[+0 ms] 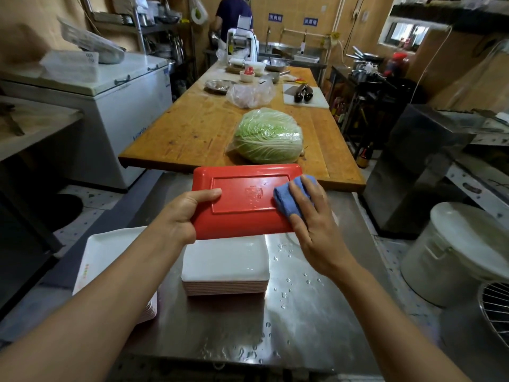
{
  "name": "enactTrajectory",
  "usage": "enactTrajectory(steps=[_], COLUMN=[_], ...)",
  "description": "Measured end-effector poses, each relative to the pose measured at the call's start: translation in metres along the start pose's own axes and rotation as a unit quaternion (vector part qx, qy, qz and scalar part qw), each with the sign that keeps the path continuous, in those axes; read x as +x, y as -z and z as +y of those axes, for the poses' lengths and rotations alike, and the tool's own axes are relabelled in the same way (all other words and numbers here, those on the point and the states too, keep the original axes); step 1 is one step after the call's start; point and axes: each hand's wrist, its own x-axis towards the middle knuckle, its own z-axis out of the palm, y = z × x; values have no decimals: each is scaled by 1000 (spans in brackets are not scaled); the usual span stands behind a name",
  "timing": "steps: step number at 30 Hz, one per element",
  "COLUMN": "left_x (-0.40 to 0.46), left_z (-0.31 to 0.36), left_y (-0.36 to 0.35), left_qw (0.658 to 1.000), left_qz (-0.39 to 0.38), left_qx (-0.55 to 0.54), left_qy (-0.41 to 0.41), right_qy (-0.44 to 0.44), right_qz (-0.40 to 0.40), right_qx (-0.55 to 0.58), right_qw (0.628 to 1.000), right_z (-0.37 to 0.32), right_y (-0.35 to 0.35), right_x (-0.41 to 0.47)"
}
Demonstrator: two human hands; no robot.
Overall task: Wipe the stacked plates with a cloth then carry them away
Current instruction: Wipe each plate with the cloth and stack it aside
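Steel counter (316,312): wet, droplets across bare right part. Stack of white plates (224,268) rests at counter centre; second white stack (104,257) overhangs left edge. Red plate (242,199) held above stack, underside up, long axis left-right, glossy, droplets on base. Left hand (181,213) grips left edge. Right hand (311,216) presses blue cloth (289,197) on right end. Beyond: wooden table (192,128), wrapped cabbage (268,135) near its front edge.

Two blue signs (275,17) with white Chinese characters hang on the tiled wall at twelve o'clock, too blurred to read. The red plate (242,199) bears an embossed, illegible mark.
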Motion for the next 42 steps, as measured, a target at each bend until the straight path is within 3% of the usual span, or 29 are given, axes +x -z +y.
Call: enactTrajectory(steps=[7,14,19,27,30,42], left_x=[-7,-16,-18,-22,-26,-34], left_z=[-8,-18,-26,-30,-29,-23], left_y=[-15,-34,-23,-9,-7,21], left_qw=[999,989,997,991,990,992], left_qz=[4,-52,-17,-17,-24,6], left_qx=[-46,-130,-73,-62,-72,-73], left_qy=[12,44,-7,-114,-116,-104], right_qy=[17,110,107,65,64,-85], right_qz=[75,73,14,-5,-9,88], right_qx=[-101,-91,-67,-74,-74,41], right_qw=[992,987,992,995,995,992], right_z=[-11,-62,-67,-73,-71,-22], right_y=[-25,-69,-60,-49,-48,-40], right_x=[-15,-19,-7,18,25,22])
